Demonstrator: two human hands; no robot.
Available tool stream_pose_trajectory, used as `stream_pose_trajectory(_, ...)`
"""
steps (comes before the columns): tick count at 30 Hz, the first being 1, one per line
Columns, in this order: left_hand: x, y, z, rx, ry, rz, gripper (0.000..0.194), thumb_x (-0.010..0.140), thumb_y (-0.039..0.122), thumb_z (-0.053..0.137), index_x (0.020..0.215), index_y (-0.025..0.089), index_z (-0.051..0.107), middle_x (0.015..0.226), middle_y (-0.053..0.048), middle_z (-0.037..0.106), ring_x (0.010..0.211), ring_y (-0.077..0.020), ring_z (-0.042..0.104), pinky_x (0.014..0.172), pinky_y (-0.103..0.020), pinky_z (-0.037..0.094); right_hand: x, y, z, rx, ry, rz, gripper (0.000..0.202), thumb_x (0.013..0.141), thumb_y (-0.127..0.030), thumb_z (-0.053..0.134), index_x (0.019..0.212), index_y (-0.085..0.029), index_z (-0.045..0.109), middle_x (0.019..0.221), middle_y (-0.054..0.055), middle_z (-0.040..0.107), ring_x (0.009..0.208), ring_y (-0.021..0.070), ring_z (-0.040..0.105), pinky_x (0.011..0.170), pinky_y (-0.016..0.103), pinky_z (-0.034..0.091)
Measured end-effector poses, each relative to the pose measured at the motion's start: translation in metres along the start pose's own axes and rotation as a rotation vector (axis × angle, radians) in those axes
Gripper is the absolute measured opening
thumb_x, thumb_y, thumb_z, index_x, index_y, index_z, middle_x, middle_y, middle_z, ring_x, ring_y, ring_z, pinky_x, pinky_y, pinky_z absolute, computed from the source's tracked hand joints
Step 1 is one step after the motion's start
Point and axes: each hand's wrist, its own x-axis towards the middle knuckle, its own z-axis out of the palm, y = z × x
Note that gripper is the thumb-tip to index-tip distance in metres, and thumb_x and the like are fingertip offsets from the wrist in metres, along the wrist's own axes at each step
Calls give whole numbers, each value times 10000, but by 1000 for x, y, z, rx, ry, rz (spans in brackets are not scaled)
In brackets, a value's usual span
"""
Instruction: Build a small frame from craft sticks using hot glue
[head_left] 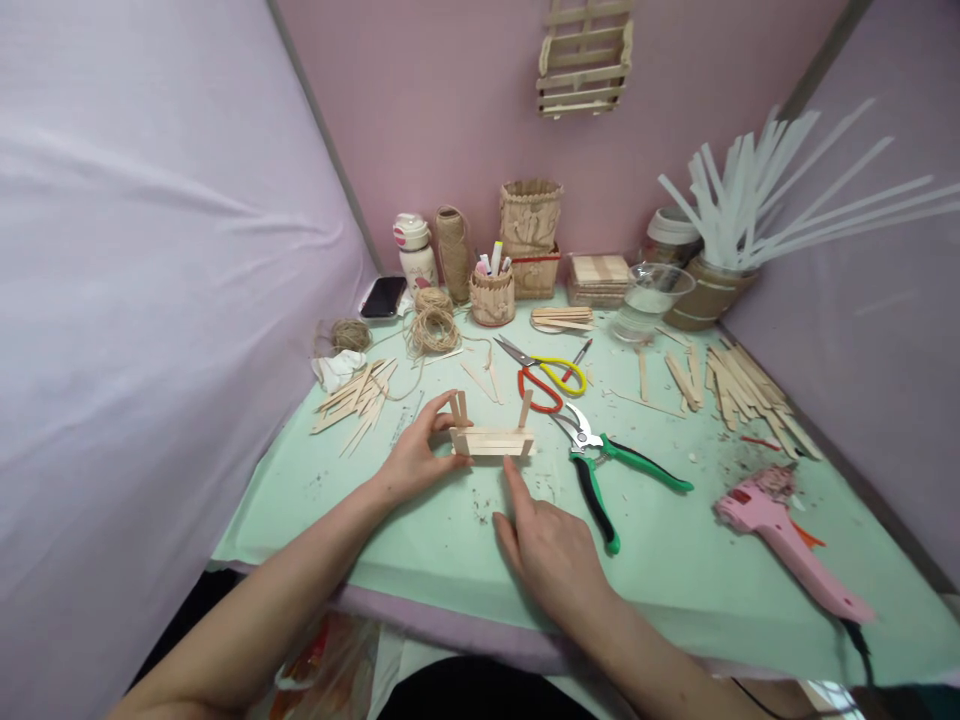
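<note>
A small popsicle-stick frame (493, 443) stands on the green tabletop, with short upright sticks at its ends. Its left end is gripped between the thumb and fingers of my left hand (421, 450). My right hand (553, 545) points its index finger at the frame's lower front edge, at or very near the wood. The thumb of that hand is held apart and the other fingers curl under. Just right of the frame lie green-handled pruning shears (596, 445), spread apart. Behind them are scissors (536, 362) with red and yellow handles.
A pink glue gun (795, 545) with a cord lies at the right. Loose sticks (754, 390) are scattered right, more sticks (360, 400) left. Twine (433, 325), a pen holder (493, 297), a plastic cup of liquid (645, 305) and white strips (739, 195) stand at the back.
</note>
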Motion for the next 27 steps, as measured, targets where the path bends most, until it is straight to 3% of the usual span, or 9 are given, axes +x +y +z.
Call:
stream_pose_trajectory(8,5,-5,-2,-30,-30,-34,903,693,287,790,1440,179,294,1167,-101,709,1133,-229,642,1062,-404,416,-7,5,3,76,69,-70,505,930,-250,521,1411,-103,472,689,24,716,621,195,687,526,273,384)
stream_pose_trajectory(14,5,-2,-3,-30,-50,-46,928,701,279,786,1462,191,262,1199,-99,693,1157,-235,627,1074,-416,403,-15,14,-11,201,118,-106,477,976,-278,439,1410,-83,461,655,19,696,555,170,643,527,263,406)
stream_pose_trajectory(18,4,-3,-3,-17,-67,-40,983,668,300,817,1471,194,262,1247,-116,668,1197,-261,608,1076,-423,404,-23,26,-37,328,164,-116,476,1008,-320,370,1421,-94,445,680,11,681,530,140,608,531,245,434)
stream_pose_trajectory(22,3,-5,-4,-21,-87,-29,1034,638,317,843,1480,203,254,1308,-136,635,1237,-277,582,1089,-436,392,-15,46,-78,405,239,-53,468,994,-399,401,1388,-165,496,645,-18,626,525,132,582,515,235,418)
stream_pose_trajectory(24,3,-5,-4,-18,-87,-26,1030,640,321,843,1479,201,255,1323,-141,624,1248,-278,572,1096,-442,386,6,56,-101,403,257,-10,397,972,-424,437,1251,-199,607,648,-15,624,529,128,570,539,240,416)
stream_pose_trajectory(27,2,-4,-4,-14,-85,-17,995,650,315,838,1463,187,278,1333,-150,610,1262,-282,557,1109,-451,378,61,67,-125,350,166,22,243,940,-354,508,997,-192,680,700,-7,662,568,115,565,573,233,407)
